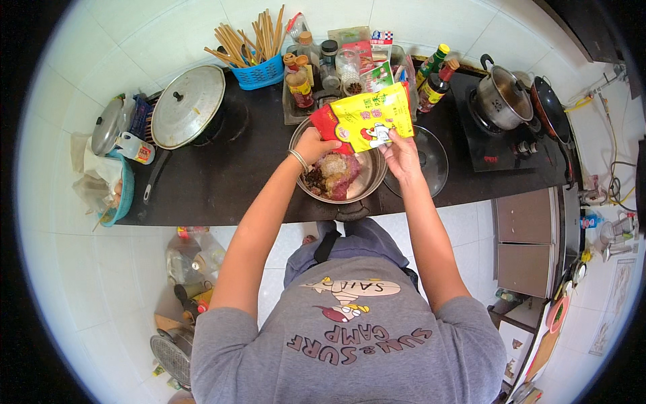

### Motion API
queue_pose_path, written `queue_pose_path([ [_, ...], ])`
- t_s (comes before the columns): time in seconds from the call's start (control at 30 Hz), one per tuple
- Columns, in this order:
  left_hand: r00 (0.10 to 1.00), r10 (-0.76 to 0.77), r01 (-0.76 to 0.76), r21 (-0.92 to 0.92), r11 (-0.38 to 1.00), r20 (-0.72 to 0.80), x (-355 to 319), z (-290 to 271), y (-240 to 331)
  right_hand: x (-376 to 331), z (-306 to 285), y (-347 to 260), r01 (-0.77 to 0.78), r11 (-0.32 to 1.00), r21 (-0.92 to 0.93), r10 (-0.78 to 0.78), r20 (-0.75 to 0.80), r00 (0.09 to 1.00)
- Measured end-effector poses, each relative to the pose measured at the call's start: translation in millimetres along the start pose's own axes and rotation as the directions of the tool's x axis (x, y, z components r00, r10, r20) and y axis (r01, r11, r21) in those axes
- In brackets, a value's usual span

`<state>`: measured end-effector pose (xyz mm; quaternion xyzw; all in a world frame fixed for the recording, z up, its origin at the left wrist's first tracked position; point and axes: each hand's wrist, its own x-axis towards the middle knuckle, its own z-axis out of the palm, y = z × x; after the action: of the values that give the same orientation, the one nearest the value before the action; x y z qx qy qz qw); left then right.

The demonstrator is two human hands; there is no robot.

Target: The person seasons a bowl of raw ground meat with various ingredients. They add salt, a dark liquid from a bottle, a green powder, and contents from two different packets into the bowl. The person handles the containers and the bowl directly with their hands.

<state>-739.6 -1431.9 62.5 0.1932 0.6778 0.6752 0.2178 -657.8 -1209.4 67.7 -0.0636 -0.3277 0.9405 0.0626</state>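
Note:
A yellow and red seasoning packet point(363, 113) with a cartoon chicken on it is stretched between my two hands. My left hand point(314, 146) grips its red end, and my right hand point(402, 155) pinches the lower edge near the other end. Directly below is a round metal pot point(371, 178), partly covered by the packet and my hands. Inside it lies pinkish minced meat point(346, 182) topped with pale brown granules and dark chopped bits. A clear glass lid point(434, 161) rests on the black counter right of the pot, close to my right hand.
Sauce bottles point(437, 87), jars and packets crowd the back of the counter beside a blue chopstick basket point(259, 73). On the left sits a pan with a metal lid point(188, 108). At right, a steel pot point(503, 97) occupies the cooktop point(494, 145), with a wok point(550, 108) beyond.

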Motion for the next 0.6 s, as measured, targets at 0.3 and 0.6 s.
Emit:
queue_pose_path([
  [0.3, 0.995, 0.022, -0.012, 0.104, 0.995, -0.093, 2, -5, 11, 2, 12, 0, 0.027, 1.000, -0.005, -0.027, -0.003, 1.000],
  [0.6, 0.994, 0.063, -0.039, 0.234, 0.972, -0.093, 12, -7, 12, 9, 6, 0, 0.014, 1.000, -0.007, -0.014, -0.023, 1.000],
])
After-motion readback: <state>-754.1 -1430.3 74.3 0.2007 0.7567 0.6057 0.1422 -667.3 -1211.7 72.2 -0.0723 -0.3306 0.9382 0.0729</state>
